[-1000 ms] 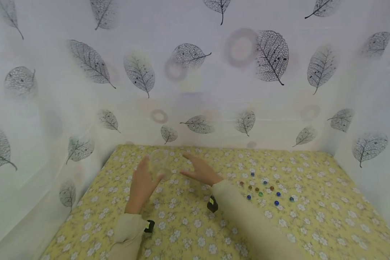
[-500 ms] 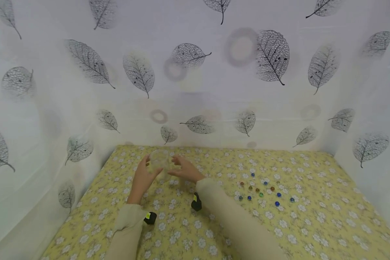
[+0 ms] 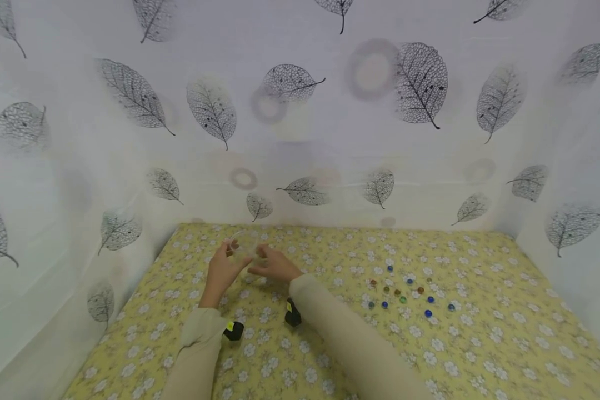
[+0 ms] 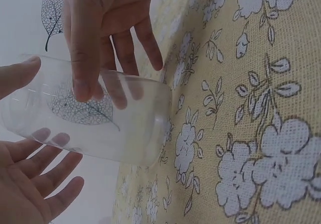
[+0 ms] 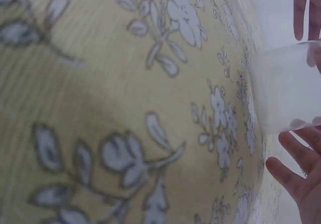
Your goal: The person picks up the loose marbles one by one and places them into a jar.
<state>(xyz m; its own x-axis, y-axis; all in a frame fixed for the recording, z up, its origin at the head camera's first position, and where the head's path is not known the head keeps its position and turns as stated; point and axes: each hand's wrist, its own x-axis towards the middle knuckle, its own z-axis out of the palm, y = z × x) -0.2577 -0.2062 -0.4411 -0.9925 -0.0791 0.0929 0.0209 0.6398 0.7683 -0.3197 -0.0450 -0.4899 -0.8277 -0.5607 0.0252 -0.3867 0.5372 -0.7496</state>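
A clear plastic cup [image 3: 245, 243] stands upright toward the back left of the cloth, its base close to the fabric in the left wrist view. My left hand [image 3: 223, 273] holds it from the left, thumb near the rim and fingertips against the wall; the lower fingers [image 4: 70, 188] stand off it. From the other side my right hand [image 3: 277, 265] grips the cup, its thumb in front and fingers behind, seen through the plastic wall [image 4: 135, 143]. In the right wrist view, the cup [image 5: 281, 91] is partly cut off by the frame edge.
Several glass marbles [image 3: 403, 299], blue, green, amber and brown, lie loose on the right of the yellow floral cloth [image 3: 310, 355]. White leaf-printed curtains [image 3: 300, 150] enclose the back and sides. Each wrist carries a black camera [image 3: 292, 314].
My right hand has moved left from beside the marbles to the cup and closed around it. My left hand has stayed at the cup and shifted slightly.
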